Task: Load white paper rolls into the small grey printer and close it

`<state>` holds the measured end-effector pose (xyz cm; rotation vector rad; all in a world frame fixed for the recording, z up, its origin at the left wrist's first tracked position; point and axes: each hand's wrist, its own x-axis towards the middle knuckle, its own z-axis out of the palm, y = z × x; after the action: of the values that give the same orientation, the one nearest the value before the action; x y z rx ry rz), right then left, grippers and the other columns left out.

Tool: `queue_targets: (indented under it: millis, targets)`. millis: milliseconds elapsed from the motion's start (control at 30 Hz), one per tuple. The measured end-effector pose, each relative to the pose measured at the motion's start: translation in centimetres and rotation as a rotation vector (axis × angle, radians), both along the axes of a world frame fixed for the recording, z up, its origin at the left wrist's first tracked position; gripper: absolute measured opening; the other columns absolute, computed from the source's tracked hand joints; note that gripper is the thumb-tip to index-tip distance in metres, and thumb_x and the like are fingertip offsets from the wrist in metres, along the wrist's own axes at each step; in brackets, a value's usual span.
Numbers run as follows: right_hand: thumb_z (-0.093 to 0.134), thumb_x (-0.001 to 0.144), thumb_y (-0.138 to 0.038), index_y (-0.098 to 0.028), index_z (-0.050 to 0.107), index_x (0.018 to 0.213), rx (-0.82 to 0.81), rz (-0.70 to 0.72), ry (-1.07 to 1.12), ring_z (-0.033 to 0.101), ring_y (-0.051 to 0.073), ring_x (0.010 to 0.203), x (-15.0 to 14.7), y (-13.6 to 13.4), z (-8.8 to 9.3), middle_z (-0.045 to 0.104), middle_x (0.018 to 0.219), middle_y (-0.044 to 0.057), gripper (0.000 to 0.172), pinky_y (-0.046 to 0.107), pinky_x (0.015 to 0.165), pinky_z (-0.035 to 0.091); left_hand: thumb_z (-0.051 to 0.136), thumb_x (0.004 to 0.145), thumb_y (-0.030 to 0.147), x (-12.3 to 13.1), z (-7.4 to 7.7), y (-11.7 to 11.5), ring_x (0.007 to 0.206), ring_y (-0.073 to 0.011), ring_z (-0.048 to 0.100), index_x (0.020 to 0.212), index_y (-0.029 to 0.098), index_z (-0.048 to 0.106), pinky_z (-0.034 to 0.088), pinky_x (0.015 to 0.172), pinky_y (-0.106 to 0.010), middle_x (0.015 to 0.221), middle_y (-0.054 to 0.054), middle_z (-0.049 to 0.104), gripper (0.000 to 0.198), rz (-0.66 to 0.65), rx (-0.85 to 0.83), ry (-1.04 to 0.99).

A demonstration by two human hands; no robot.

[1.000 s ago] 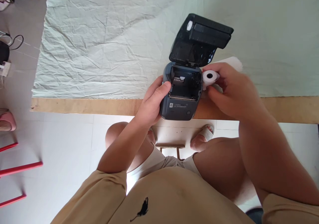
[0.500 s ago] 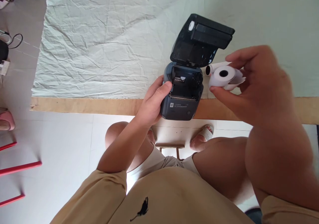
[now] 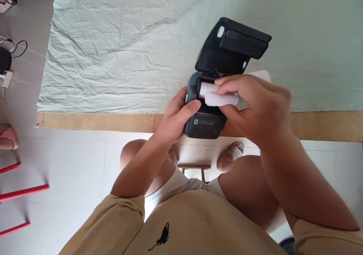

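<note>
A dark portable label printer (image 3: pixel 204 125) is held near the table's front edge, its black lid (image 3: pixel 227 49) swung up and away from me. My left hand (image 3: pixel 177 113) grips the printer's left side, thumb on the rim of the paper bay. Between the thumb and fingers of my right hand (image 3: pixel 252 104) is a white paper roll (image 3: pixel 219 97), which lies in or just over the open bay; how deep it sits I cannot tell. Behind the right hand, part of another white roll (image 3: pixel 262 74) shows on the cloth, mostly hidden.
A pale green, wrinkled cloth (image 3: pixel 119 51) covers the table, with a bare wooden edge (image 3: pixel 99 121) in front. Below are my legs and a small wooden stool (image 3: pixel 194 167). Red bars (image 3: pixel 25 192) and a black cable (image 3: pixel 21 47) are at the left on the floor.
My right hand has moved left with the paper roll, from beside the printer to its open bay. The roll has turned, its end no longer facing up. My left hand keeps its grip.
</note>
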<state>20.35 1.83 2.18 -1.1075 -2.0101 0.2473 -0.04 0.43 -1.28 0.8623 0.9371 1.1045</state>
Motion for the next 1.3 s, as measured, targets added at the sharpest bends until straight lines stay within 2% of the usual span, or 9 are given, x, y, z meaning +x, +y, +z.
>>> queue_targets:
  millis: [233,367,433,600,733,833,967,1033,1300]
  targets:
    - [0.065,0.100,-0.008,-0.031,0.070,0.093,0.036,0.073,-0.037,0.086,0.025,0.101,-0.3,-0.3,0.0,0.089,0.104,-0.002,0.025,0.047,0.088,0.068,0.090,0.092,0.071,-0.1,-0.3,0.1,0.098,-0.0274,0.082,0.118,0.025,0.079,0.065,0.079,-0.038,0.104,-0.006,0.083,0.054,-0.002,-0.004,-0.012]
    - [0.069,0.108,-0.023,-0.029,0.070,0.081,-0.045,0.173,-0.066,0.085,0.028,0.109,-0.2,-0.5,0.1,0.086,0.094,-0.001,0.028,0.051,0.095,0.066,0.102,0.081,0.069,-0.5,-0.6,-0.1,0.126,-0.0336,0.082,0.141,0.032,0.073,0.068,0.103,-0.044,0.129,-0.006,0.084,0.076,-0.011,0.051,-0.007]
    - [0.066,0.112,-0.029,-0.029,0.072,0.078,-0.102,0.204,-0.107,0.085,0.029,0.114,0.0,-0.5,0.2,0.087,0.097,0.000,0.034,0.053,0.100,0.067,0.106,0.076,0.067,-0.6,-0.7,-0.1,0.128,-0.0359,0.082,0.150,0.036,0.069,0.068,0.102,-0.045,0.129,-0.006,0.083,0.088,-0.023,0.060,0.005]
    - [0.065,0.110,-0.025,-0.029,0.072,0.085,-0.047,0.194,-0.052,0.086,0.028,0.107,0.3,-0.5,1.2,0.086,0.095,-0.001,0.026,0.051,0.094,0.069,0.105,0.079,0.061,-0.6,-1.1,-0.1,0.118,-0.0331,0.084,0.151,0.037,0.068,0.067,0.097,-0.044,0.126,-0.005,0.081,0.085,-0.019,0.101,0.029]
    - [0.064,0.107,-0.018,-0.033,0.073,0.109,-0.045,0.001,0.083,0.082,0.026,0.105,0.6,-0.6,1.8,0.083,0.107,0.002,0.017,0.047,0.092,0.069,0.106,0.074,0.063,-0.5,-1.3,0.0,0.126,-0.0372,0.083,0.158,0.037,0.060,0.068,0.107,-0.050,0.139,-0.008,0.079,0.100,-0.011,0.090,0.024]
    - [0.062,0.107,-0.024,-0.037,0.066,0.140,-0.094,-0.135,0.186,0.076,0.032,0.138,0.6,-0.8,0.6,0.073,0.141,0.008,0.036,0.053,0.110,0.069,0.108,0.067,0.065,-0.6,-1.4,0.0,0.135,-0.0430,0.080,0.163,0.037,0.056,0.068,0.107,-0.052,0.145,-0.011,0.077,0.113,-0.014,0.083,0.039]
    - [0.054,0.111,-0.030,-0.053,0.031,0.174,-0.209,-0.060,0.239,0.058,0.032,0.171,0.1,-0.9,-1.9,0.047,0.185,0.004,0.071,0.061,0.137,0.056,0.110,0.064,0.065,-0.8,-1.3,0.0,0.134,-0.0438,0.080,0.166,0.037,0.055,0.068,0.103,-0.052,0.145,-0.012,0.075,0.119,-0.044,0.083,0.067]
    - [0.050,0.112,-0.035,-0.057,0.023,0.176,-0.219,-0.016,0.285,0.057,0.030,0.172,-0.1,-1.0,-2.8,0.048,0.185,0.004,0.072,0.062,0.139,0.055,0.110,0.066,0.063,-1.0,-1.2,0.0,0.131,-0.0423,0.079,0.165,0.037,0.055,0.068,0.102,-0.051,0.147,-0.012,0.073,0.116,-0.051,0.090,0.088]
    - [0.052,0.116,-0.052,-0.037,0.049,0.164,-0.275,0.081,0.334,0.076,0.031,0.138,0.3,-1.4,-5.2,0.068,0.160,0.012,0.050,0.059,0.116,0.070,0.111,0.068,0.055,-1.4,-1.3,-0.5,0.138,-0.0407,0.077,0.167,0.043,0.054,0.071,0.107,-0.054,0.158,-0.009,0.072,0.115,-0.074,0.101,0.037]
